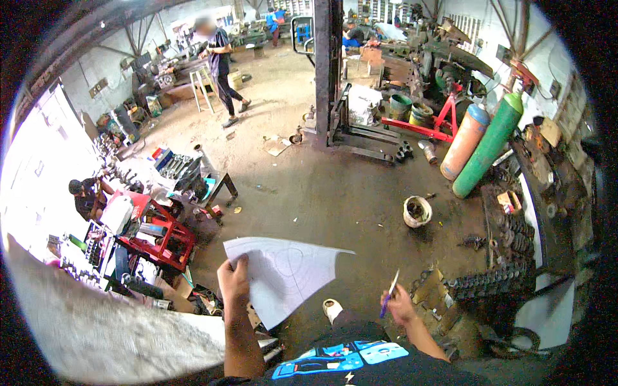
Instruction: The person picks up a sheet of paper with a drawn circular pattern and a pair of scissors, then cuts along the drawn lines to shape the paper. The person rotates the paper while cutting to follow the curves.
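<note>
My left hand (234,280) is closed on the upper left edge of a large white paper sheet (290,276), thumb on top. Faint curved lines and a rounded outline are drawn on the sheet, and its right edge is cut to a curve with a thin point. Apart from the paper, to its right, my right hand (402,307) is closed round a pair of scissors (387,300) with purple handles. The light blades point up and away from me; whether they are parted I cannot tell.
A whitish bucket (417,211) stands ahead to the right, near an orange gas cylinder (465,143) and a green gas cylinder (489,145). Metal parts (492,281) lie at right. A red metal stand (161,235) is at left. One person (222,71) is walking farther off.
</note>
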Available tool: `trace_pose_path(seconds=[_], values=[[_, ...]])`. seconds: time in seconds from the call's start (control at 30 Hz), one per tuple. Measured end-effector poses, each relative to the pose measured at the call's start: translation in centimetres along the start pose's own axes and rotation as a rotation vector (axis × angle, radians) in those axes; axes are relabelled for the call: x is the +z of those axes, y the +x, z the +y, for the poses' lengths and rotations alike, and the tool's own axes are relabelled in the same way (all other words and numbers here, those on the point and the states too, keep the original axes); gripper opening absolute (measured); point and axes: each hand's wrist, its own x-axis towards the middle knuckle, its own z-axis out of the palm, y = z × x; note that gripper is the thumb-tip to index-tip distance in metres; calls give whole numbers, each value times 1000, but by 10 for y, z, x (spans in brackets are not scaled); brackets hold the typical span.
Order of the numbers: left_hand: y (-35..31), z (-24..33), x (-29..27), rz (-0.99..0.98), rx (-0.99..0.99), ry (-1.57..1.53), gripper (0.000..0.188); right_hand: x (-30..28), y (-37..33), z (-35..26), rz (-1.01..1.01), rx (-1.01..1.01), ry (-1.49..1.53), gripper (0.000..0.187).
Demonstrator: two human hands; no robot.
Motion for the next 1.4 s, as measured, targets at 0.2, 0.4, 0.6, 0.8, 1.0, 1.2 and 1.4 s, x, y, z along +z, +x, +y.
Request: trace_pose_path(seconds=[0.2,0.4,0.6,0.8,1.0,1.2,1.4], values=[[161,20,11,84,40,61,20,161,224,-111,-271,6,-347,72],[347,-1,33,91,9,105,21,279,469,-119,-490,82,-377,51],[620,47,45,77,4,232,21,373,644,-142,-428,120,-436,18],[889,71,112,14,83,177,21,425,782,-164,4,281,-283,42],[1148,77,190,6,126,282,22,534,1033,-188,-129,214,-46,45],[1375,100,231,116,65,336,23,738,1310,-295,-357,191,-124,49],[1639,62,299,92,47,234,24,875,1586,-340,-441,226,-61,34]])
